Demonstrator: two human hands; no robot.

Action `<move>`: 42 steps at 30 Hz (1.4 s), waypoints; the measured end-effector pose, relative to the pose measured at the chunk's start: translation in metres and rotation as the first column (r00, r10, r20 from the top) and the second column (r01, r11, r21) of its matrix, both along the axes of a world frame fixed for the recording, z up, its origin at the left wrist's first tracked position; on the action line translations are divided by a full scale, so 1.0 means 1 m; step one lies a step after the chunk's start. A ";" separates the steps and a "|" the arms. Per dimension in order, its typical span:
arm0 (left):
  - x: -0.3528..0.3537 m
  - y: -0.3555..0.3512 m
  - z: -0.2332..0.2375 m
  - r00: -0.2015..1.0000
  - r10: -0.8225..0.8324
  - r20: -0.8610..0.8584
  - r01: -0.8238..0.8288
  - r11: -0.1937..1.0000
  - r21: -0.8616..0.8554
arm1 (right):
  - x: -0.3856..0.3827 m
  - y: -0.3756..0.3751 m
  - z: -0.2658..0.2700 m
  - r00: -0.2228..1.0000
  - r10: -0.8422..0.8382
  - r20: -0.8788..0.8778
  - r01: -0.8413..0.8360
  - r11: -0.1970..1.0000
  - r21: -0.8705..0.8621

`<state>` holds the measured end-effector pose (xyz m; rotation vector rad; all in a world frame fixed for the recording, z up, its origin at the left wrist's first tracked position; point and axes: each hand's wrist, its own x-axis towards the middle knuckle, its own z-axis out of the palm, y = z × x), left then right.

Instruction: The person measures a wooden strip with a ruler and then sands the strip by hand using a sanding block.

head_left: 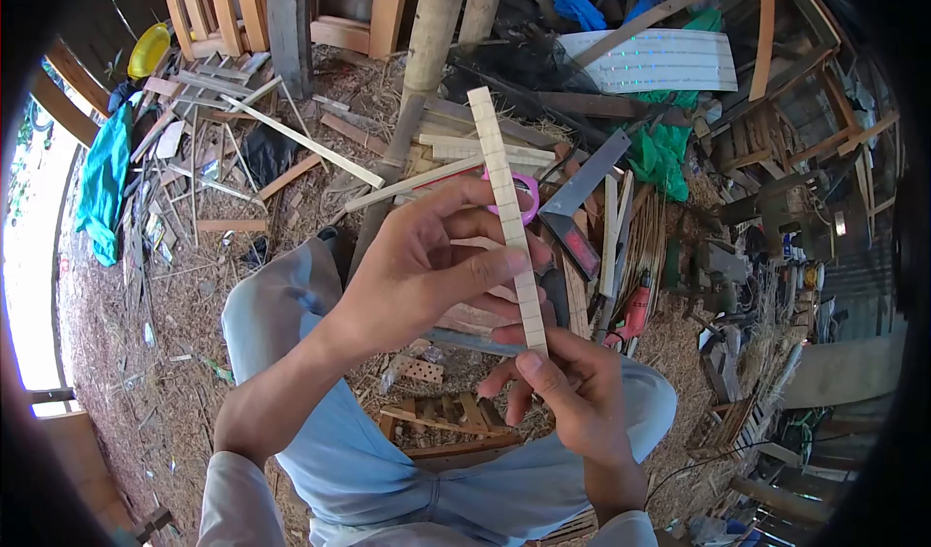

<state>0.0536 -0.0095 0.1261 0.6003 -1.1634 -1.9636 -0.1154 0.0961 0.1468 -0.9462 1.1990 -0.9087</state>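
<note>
Head camera is looking down over a seated person's light blue trousers (330, 450). Nearest, the right hand (567, 397) is pinching the lower end of a marked wooden strip (499, 169) between thumb and fingertips, seemingly anchoring it. The left hand (427, 271) is closing thumb and fingers round the strip's middle, probably keeping it upright so its cross lines (evenly spaced along the face) are facing the eyes. Below the strip, a small slatted wooden frame (446, 416) is lying on the littered ground. Right of the strip, a red power drill (635, 309) is lying close by. Just behind the strip, a pink ring (531, 198) and a grey carpenter's square (587, 178) are showing. Beyond the strip's top end, a bamboo post (432, 33) is standing and a white corrugated sheet (659, 59) is resting among offcuts.
</note>
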 end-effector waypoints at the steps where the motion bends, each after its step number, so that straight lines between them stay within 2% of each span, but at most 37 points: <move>1: 0.001 0.001 0.004 1.000 -0.003 0.004 0.003 0.998 0.055 | 0.000 0.000 0.000 1.000 0.004 0.001 -0.004 1.000 -0.003; 5: 0.002 -0.001 0.004 1.000 0.004 0.026 -0.006 0.997 0.080 | -0.001 -0.002 0.001 0.999 0.035 0.035 -0.035 0.999 0.013; 6: 0.001 -0.001 -0.001 0.999 0.034 0.010 -0.035 0.998 0.043 | -0.002 -0.002 0.001 0.999 0.036 0.035 -0.036 0.999 0.011; 8: -0.001 0.000 -0.003 0.998 0.066 -0.007 -0.066 0.998 0.005 | -0.004 -0.003 0.001 0.984 0.059 0.170 -0.075 0.993 0.087; 12: -0.001 0.000 -0.002 0.990 0.140 -0.019 -0.140 0.990 -0.012 | -0.001 0.000 0.000 0.972 0.045 0.229 -0.060 0.997 0.058; 14: 0.000 0.000 -0.001 0.990 0.143 -0.007 -0.143 0.989 -0.025 | 0.006 0.002 -0.003 0.997 -0.081 0.006 0.082 0.993 -0.085; 15: 0.000 0.000 -0.002 0.988 0.156 0.002 -0.156 0.987 -0.035 | 0.006 0.003 -0.006 0.997 -0.082 0.006 0.082 0.993 -0.085; 17: 0.000 -0.001 -0.002 0.985 0.170 0.011 -0.169 0.985 -0.046 | 0.004 0.003 -0.014 0.956 -0.087 -0.282 0.006 0.961 -0.277; 19: 0.001 -0.002 -0.002 0.967 0.239 0.083 -0.235 0.970 -0.055 | 0.002 0.003 -0.012 0.947 -0.068 -0.313 -0.019 0.963 -0.268; 24: 0.012 -0.017 -0.008 0.954 0.298 0.030 -0.298 0.954 -0.004 | 0.000 -0.003 -0.012 0.926 -0.011 -0.376 -0.088 0.966 -0.245; 26: 0.015 -0.024 -0.011 0.930 0.367 -0.030 -0.368 0.928 -0.053 | -0.004 -0.009 -0.020 0.919 0.077 -0.387 -0.180 0.955 -0.238; 28: 0.018 -0.025 -0.009 0.929 0.369 0.003 -0.368 0.928 -0.061 | -0.010 -0.015 -0.033 0.904 0.105 -0.414 -0.219 0.946 -0.240; 29: 0.020 -0.026 -0.015 0.908 0.419 0.027 -0.414 0.903 -0.115 | -0.013 -0.019 -0.040 0.885 0.141 -0.443 -0.266 0.935 -0.235; 30: 0.023 -0.026 -0.016 0.884 0.464 0.051 -0.450 0.876 -0.173 | -0.017 -0.025 -0.046 0.894 0.121 -0.431 -0.246 0.937 -0.247; 31: 0.026 -0.025 -0.010 0.872 0.483 0.084 -0.462 0.867 -0.188 | -0.022 -0.031 -0.053 0.697 -0.116 -0.708 -0.260 0.879 -0.400; 32: 0.027 -0.023 -0.011 0.884 0.457 0.102 -0.431 0.880 -0.200 | -0.026 -0.033 -0.063 0.395 -0.377 -0.838 -0.319 0.799 -0.510; 33: 0.026 -0.023 -0.017 0.851 0.506 0.142 -0.443 0.836 -0.325 | -0.028 -0.032 -0.077 0.400 -0.393 -0.828 -0.282 0.807 -0.519; 34: 0.025 -0.022 -0.025 0.816 0.554 0.167 -0.438 0.780 -0.447 | -0.031 -0.030 -0.093 0.218 -0.404 -0.889 -0.249 0.857 -0.450; 35: 0.025 -0.021 -0.031 0.829 0.536 0.160 -0.416 0.782 -0.464 | -0.034 -0.029 -0.105 0.027 -0.386 -0.922 -0.202 0.901 -0.383; 36: 0.022 -0.019 -0.031 0.844 0.508 0.171 -0.380 0.793 -0.477 | -0.036 -0.029 -0.113 0.029 -0.393 -0.919 -0.163 0.905 -0.393; 38: 0.019 -0.015 -0.031 0.824 0.548 0.142 -0.397 0.739 -0.544 | -0.038 -0.032 -0.121 0.329 -0.254 -0.909 -0.123 0.943 -0.308; 39: 0.014 -0.011 -0.032 0.788 0.608 0.093 -0.466 0.689 -0.555 | -0.038 -0.033 -0.112 0.356 -0.226 -0.907 -0.110 0.953 -0.281; 40: 0.017 -0.011 -0.034 0.793 0.601 0.097 -0.450 0.686 -0.573 | -0.039 -0.036 -0.108 0.368 -0.243 -0.898 -0.096 0.950 -0.297; 42: 0.026 -0.013 -0.039 0.689 0.689 0.224 -0.254 0.519 -0.816 | -0.043 -0.042 -0.099 0.667 -0.317 -0.674 -0.051 0.883 -0.467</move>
